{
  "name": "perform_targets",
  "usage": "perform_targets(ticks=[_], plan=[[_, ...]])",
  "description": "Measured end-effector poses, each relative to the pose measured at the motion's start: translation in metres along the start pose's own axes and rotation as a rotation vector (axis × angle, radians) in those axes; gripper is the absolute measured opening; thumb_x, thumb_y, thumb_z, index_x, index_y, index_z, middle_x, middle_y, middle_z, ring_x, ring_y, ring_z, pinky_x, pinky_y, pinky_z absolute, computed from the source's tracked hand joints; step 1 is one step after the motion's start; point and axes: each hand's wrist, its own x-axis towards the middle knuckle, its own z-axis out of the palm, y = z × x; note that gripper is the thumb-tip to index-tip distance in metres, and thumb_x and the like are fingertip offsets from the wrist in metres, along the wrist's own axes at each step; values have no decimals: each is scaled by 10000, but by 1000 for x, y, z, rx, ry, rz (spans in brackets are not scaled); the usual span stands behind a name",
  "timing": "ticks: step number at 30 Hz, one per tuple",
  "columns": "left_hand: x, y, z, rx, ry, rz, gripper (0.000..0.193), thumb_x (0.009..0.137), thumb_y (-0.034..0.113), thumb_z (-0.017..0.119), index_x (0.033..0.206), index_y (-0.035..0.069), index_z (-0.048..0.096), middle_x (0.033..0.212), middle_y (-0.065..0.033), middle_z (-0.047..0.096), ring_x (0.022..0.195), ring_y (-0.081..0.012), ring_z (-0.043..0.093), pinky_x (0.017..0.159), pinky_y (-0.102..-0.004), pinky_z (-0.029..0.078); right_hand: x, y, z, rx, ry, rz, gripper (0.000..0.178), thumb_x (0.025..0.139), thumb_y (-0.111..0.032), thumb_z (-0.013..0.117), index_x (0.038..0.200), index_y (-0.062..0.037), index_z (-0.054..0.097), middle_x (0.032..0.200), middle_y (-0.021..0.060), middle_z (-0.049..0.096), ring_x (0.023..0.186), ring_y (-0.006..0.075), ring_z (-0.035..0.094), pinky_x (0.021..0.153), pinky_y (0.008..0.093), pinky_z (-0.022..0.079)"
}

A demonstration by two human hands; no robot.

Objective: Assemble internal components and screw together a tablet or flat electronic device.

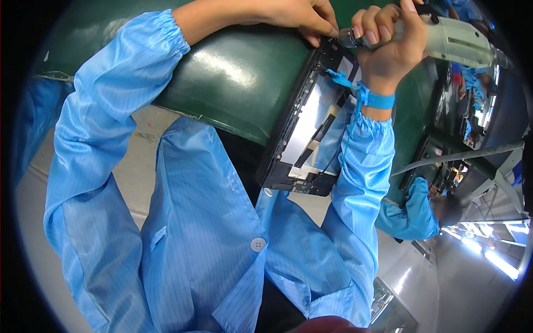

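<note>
My right hand (393, 39) is wrapped round a pale grey-green electric screwdriver (458, 41). Its tip points left, at the far corner of an opened tablet-like device (277, 161). The device has a black frame with a silvery panel and lies tilted on the table, its near end past the edge. At that same corner the fingers of my left hand (308, 19) are pinched together beside the screwdriver tip; whatever they hold is too small to make out. A blue wrist strap (379, 100) circles my right wrist.
A glossy green tabletop (222, 83) spreads under the device. To the right, a co-worker's blue sleeve (417, 213) rests near a grey cable (461, 156) and a metal frame (502, 177). Cluttered work stations stand beyond.
</note>
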Motion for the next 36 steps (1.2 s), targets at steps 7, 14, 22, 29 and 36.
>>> perform_targets(ticks=[7, 14, 22, 29, 36], plan=[[-1, 1, 2, -29, 22, -1, 267, 975, 149, 650, 970, -111, 714, 825, -97, 725, 741, -124, 676, 686, -256, 543, 7, 6, -7, 5, -80, 104, 309, 1020, -289, 585, 783, -106, 507, 504, -52, 298, 387, 93, 335, 399, 263, 354], [-3, 6, 0, 50, 20, -29, 269, 973, 157, 657, 988, -106, 716, 831, -98, 727, 746, -123, 676, 686, -260, 542, 5, 4, -3, -18, -18, 98, 349, 1019, -275, 596, 727, -122, 481, 488, -49, 306, 380, 94, 340, 391, 269, 352], [-1, 6, -1, 41, 28, -32, 259, 975, 157, 655, 991, -94, 714, 828, -82, 719, 736, -122, 672, 685, -261, 541, 9, 12, -12, 69, -76, 94, 336, 1008, -236, 616, 723, -103, 499, 498, -44, 345, 376, 94, 354, 391, 264, 357], [-9, 44, 9, 701, 184, -172, 289, 974, 214, 641, 1089, -45, 692, 1012, -202, 720, 860, -322, 702, 811, -377, 566, 2, -9, 4, 74, 89, 29, 124, 958, -113, 668, 1004, 2, 652, 543, -16, 468, 384, 83, 412, 389, 254, 354], [-141, 41, 155, 1012, 60, 205, 783, 706, 612, 798, 1313, 144, 637, 1357, -210, 525, 1280, -493, 468, 1094, -709, 297, 1, -6, -7, 133, -16, 40, 251, 939, -106, 702, 1160, -6, 635, 648, -17, 575, 445, 59, 495, 416, 239, 375]])
